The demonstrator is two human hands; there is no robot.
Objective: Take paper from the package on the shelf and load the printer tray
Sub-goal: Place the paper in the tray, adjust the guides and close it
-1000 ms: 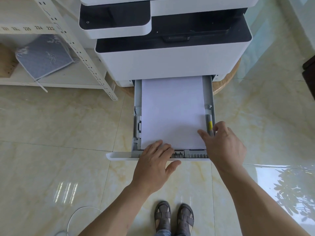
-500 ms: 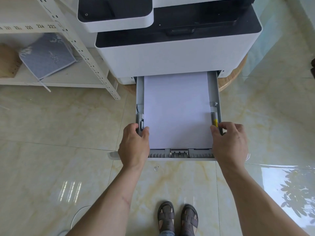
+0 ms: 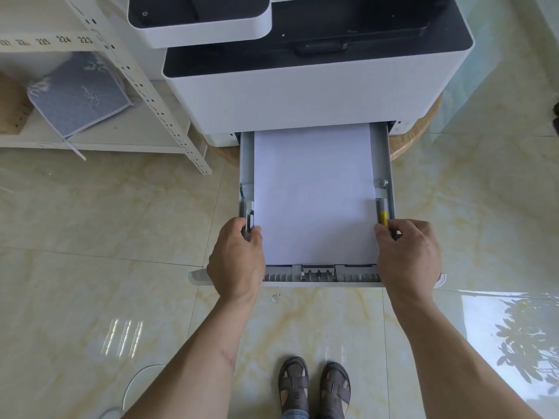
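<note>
The white printer [image 3: 302,98] stands on a round wooden base with its grey paper tray [image 3: 320,276] pulled out toward me. A stack of white paper [image 3: 313,195] lies flat in the tray. My left hand [image 3: 237,261] pinches the left side guide [image 3: 250,220] of the tray. My right hand [image 3: 406,258] pinches the right side guide with the yellow tab [image 3: 383,217]. Both guides sit against the paper's long edges. The paper package is not in view.
A white metal shelf [image 3: 130,74] stands left of the printer, with a grey-blue cushion [image 3: 80,95] and a brown box [image 3: 12,107] on its lower board. My sandalled feet [image 3: 314,388] stand on the glossy tile floor below the tray. A small scrap [image 3: 275,297] lies on the floor.
One second ago my left hand lay on the tray's front and my right hand by the yellow tab. Both hands moved to the side guides and closed on them; the grip holds now.
</note>
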